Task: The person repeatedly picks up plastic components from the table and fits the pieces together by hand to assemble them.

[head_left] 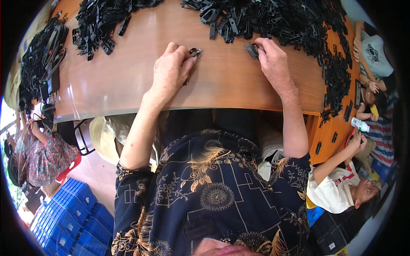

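My left hand (171, 71) is closed over the table, gripping a small black plastic part (194, 52) that shows past its fingertips. Some of that part is hidden behind the fingers. To its right, my right hand (273, 60) pinches another small dark plastic part (251, 50) between thumb and fingers. The two parts are apart from each other. Just beyond my right hand lies a large pile of black plastic parts (273, 19). A second heap of black plastic parts (100, 21) sits at the far left of the table.
The brown table (222, 85) has a clear sheet on it. More black pieces (38, 59) line its left side. Blue crates (68, 217) are stacked on the floor at lower left. Other people sit on both sides; a white bottle (360, 124) is at the right.
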### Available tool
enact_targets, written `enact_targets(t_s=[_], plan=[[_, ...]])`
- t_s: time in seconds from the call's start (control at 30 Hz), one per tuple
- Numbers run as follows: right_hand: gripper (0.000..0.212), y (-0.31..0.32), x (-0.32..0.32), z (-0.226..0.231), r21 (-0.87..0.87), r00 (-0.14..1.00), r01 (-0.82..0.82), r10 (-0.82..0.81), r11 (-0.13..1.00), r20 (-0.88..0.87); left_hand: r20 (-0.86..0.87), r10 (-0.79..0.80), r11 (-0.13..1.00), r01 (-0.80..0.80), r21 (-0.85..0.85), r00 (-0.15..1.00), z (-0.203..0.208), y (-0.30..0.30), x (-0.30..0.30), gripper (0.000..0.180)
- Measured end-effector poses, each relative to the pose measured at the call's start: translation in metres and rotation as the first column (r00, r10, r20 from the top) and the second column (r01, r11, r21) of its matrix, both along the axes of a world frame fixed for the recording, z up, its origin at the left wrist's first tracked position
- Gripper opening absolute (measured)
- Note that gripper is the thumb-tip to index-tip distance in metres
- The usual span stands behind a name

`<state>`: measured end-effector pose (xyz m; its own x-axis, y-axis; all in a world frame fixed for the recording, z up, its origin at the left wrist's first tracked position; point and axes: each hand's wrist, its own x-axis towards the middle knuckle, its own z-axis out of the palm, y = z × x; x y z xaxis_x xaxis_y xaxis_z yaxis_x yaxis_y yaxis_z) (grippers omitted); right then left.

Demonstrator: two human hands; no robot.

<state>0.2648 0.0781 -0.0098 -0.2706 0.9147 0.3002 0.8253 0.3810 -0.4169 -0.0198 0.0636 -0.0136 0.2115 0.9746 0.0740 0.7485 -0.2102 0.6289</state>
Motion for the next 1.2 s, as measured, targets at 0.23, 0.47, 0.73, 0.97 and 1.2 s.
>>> enact_targets(t_s=[0.23, 0.47, 0.73, 0.97, 1.2], plan=[[0.022, -0.010, -0.042, 0.018, -0.362, 0.730, -0.073, -0.197, 0.929, -0.654, 0.597, 0.336, 0.905, -0.075, -0.418, 0.729, -0.006, -0.017, -0.029, 0.022], [0.011, -0.008, -0.093, 0.007, -0.360, 0.700, -0.149, -0.159, 0.921, -0.696, 0.231, 0.300, 0.954, -0.294, -0.063, 0.925, 0.004, -0.027, -0.038, 0.029], [0.011, -0.013, -0.091, 0.009, 0.087, 0.970, -0.057, 0.075, 0.995, -0.231, 0.257, 0.207, 0.977, -0.187, -0.097, 0.944, 0.004, -0.050, -0.071, 0.019], [0.024, 0.000, -0.128, 0.017, 0.036, 0.950, -0.288, 0.281, 0.957, 0.136, 0.281, 0.228, 0.973, -0.205, -0.109, 0.932, -0.005, -0.055, -0.086, 0.017], [0.031, 0.016, -0.139, 0.008, 0.017, 0.865, -0.414, 0.388, 0.910, 0.319, 0.088, 0.339, 0.939, -0.343, 0.036, 0.937, -0.006, -0.050, -0.106, 0.018]])
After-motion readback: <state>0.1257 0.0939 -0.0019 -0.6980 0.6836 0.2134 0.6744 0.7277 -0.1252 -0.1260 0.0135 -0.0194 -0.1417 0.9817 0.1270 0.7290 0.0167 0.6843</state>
